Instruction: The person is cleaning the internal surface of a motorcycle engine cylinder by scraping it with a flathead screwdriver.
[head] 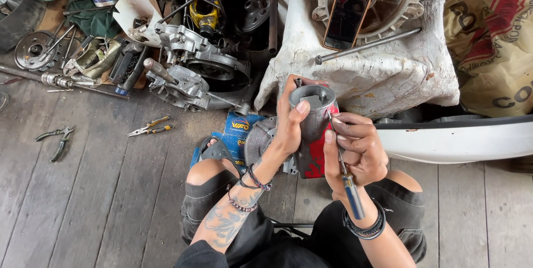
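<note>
Screwdriver (347, 182) is pinched in the right hand (358, 154), tip poking into the red-and-grey cylinder (313, 132). Left hand (291, 124) wraps that cylinder over the knees. Looks like mid-scraping; next needs steady prying. Engine cases (191, 74) lie beyond it, up-left.

Only 1 view is provided, taken from a head-worn camera aimed steeply downward. The wooden floor (94, 190) is seen from above, the 2 knees near the bottom edge; the clutter of engine parts (194, 68) is framed farther off, along the top.
</note>
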